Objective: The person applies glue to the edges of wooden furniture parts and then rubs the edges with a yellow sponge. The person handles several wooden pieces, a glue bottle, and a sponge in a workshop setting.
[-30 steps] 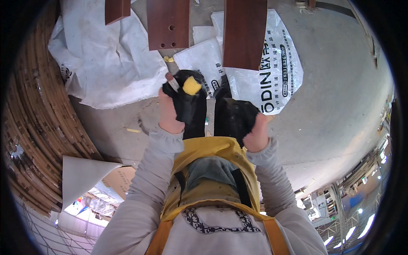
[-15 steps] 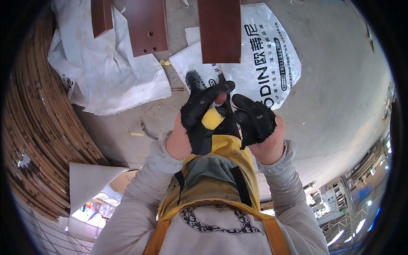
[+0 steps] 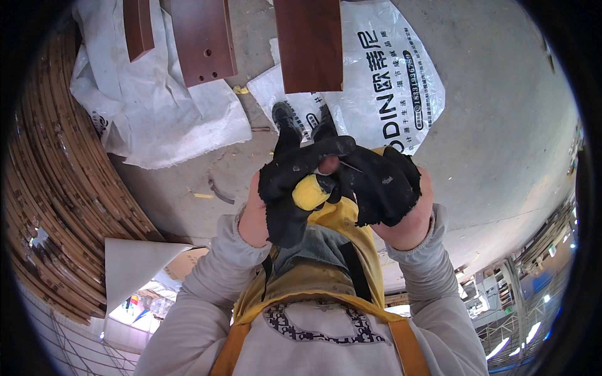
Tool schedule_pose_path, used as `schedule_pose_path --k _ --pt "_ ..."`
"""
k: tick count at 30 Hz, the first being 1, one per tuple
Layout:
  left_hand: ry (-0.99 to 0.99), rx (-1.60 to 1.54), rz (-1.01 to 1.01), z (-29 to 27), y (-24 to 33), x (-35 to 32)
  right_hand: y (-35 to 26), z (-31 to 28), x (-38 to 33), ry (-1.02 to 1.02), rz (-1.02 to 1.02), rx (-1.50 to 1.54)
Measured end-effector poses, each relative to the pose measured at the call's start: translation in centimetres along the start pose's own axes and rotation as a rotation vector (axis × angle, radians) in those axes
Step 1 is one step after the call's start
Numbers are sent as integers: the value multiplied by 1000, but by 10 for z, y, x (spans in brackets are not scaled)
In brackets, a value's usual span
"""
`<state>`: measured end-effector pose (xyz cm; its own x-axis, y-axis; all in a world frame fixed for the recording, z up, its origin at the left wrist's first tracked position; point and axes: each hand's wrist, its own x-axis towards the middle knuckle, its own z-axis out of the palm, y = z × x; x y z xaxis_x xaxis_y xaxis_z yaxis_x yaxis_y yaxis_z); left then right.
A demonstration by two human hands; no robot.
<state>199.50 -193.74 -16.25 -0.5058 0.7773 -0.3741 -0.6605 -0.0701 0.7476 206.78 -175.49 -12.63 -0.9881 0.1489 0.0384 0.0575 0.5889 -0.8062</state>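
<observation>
Both my hands wear worn black gloves and are held close together in front of my chest. My left hand (image 3: 290,188) is closed around a small yellow rounded object (image 3: 310,192), perhaps a tool handle; most of it is hidden by the glove. My right hand (image 3: 387,185) is curled against the left fingertips and pinches what looks like a thin metal pin (image 3: 351,167). A bare fingertip shows through a hole in the left glove. My black shoes (image 3: 285,119) stand on the floor below the hands.
Three dark brown wood panels (image 3: 202,39) (image 3: 310,44) (image 3: 138,28) lie at the top over white woven sacks (image 3: 157,109) (image 3: 382,81). Bundled curved wooden strips (image 3: 56,188) fill the left side. Grey concrete floor (image 3: 495,125) spreads to the right.
My hands have come back from the panels toward my chest and drawn together. The yellow object stayed in my left hand, and the panels have slid toward the top of the view.
</observation>
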Motion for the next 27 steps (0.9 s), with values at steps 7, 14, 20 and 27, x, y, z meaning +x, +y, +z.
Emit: schedule_pose_path --k 7,14,20,27 --pt "10 -51 -85 9 8 0 8 -13 4 -46 -102 -66" --pt "315 -74 -179 45 13 8 1 0 -4 61 -10 -105" --pt "190 317 109 43 -2 8 1 9 -16 156 94 -70" --pt "510 266 26 34 -24 20 47 16 -18 132 304 146"
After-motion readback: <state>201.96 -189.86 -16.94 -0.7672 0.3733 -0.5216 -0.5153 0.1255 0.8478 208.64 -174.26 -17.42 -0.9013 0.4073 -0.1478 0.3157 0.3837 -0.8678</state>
